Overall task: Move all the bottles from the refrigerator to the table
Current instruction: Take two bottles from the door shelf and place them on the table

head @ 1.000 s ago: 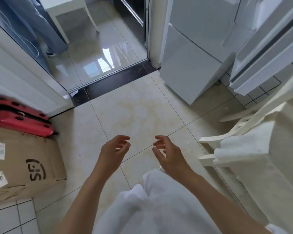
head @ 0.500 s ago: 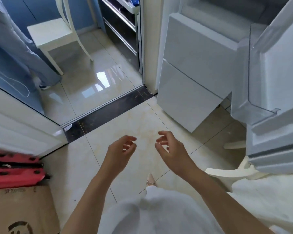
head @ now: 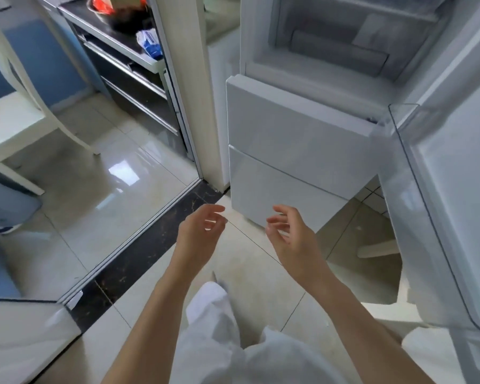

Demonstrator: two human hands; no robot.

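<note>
A person stands before the open fridge (head: 297, 151), both hands held out low in front of it. The left hand (head: 198, 234) and right hand (head: 291, 234) are loosely curled and hold nothing. No bottles show — the upper compartment is blurred, and the door bin (head: 416, 189) looks bare. A cold bottle would likely be rigid, perhaps slick with condensation — best gripped around the body. No worktop is in view.

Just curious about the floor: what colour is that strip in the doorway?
Black with faint gold veins, like marble. The strip shows best in the head view, the only one.
</note>
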